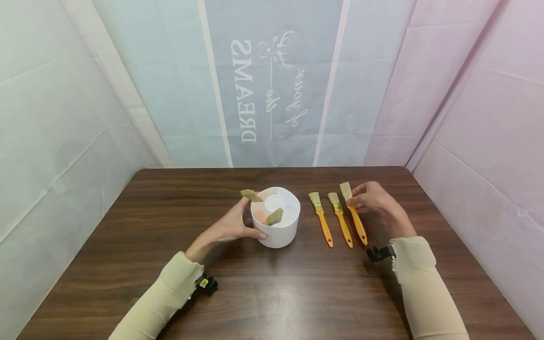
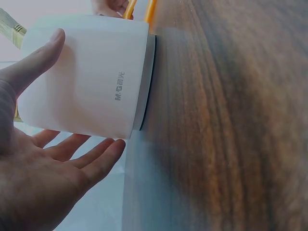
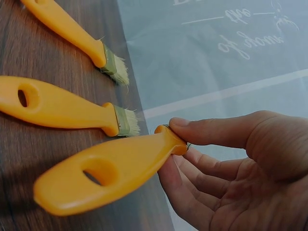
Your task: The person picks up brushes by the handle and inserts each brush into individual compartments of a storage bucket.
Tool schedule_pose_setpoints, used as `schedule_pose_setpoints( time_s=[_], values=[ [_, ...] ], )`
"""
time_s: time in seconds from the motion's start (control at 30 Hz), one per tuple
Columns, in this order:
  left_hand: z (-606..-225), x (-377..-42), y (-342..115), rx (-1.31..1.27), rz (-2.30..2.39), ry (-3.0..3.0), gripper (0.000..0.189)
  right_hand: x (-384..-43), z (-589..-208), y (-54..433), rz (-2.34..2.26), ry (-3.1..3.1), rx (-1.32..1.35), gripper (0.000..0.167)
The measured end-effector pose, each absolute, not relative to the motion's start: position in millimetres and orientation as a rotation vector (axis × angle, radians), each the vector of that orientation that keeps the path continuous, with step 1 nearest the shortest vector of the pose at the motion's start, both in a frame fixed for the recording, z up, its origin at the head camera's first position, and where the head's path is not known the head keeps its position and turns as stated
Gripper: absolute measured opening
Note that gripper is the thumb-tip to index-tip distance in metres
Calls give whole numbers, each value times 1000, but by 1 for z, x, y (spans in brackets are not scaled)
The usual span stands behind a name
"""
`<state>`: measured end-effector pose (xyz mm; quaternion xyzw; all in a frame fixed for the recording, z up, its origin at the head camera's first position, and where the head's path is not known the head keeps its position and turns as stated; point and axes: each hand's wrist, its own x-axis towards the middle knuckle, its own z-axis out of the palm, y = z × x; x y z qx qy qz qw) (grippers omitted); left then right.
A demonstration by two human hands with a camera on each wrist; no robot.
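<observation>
A white round desk organizer (image 1: 277,234) with inner compartments stands on the table. My left hand (image 1: 231,224) holds its left side, thumb at the front and fingers round the back; the left wrist view shows the white wall (image 2: 91,82) between thumb and fingers. Two paintbrushes stand in it, one with bristles (image 1: 275,216) up at the front, another (image 1: 250,194) leaning out at the back left. On the right, my right hand (image 1: 374,198) pinches a yellow-handled paintbrush (image 3: 110,168) near its ferrule. Two similar paintbrushes, one left (image 1: 325,227) and one middle (image 1: 345,228), lie beside it, bristles away from me.
The dark wood table (image 1: 272,293) ends at a hanging cloth backdrop (image 1: 276,141) with printed lettering. Pale cloth walls rise on the left (image 1: 63,141) and right (image 1: 488,141). Each wrist carries a black strap mount.
</observation>
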<state>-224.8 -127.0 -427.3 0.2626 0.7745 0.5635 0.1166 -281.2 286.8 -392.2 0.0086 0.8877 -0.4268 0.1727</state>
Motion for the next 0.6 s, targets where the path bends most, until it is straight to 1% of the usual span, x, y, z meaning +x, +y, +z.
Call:
schedule_pose_setpoints(
  time_s=[0.33, 0.6],
  values=[
    [-430, -225, -128, 780, 1629, 2292, 109, -279, -386, 282, -1211, 2520, -8, 60],
    [-431, -224, -127, 788, 1610, 2321, 108, -277, -381, 278, -1221, 2521, -46, 61]
  ],
)
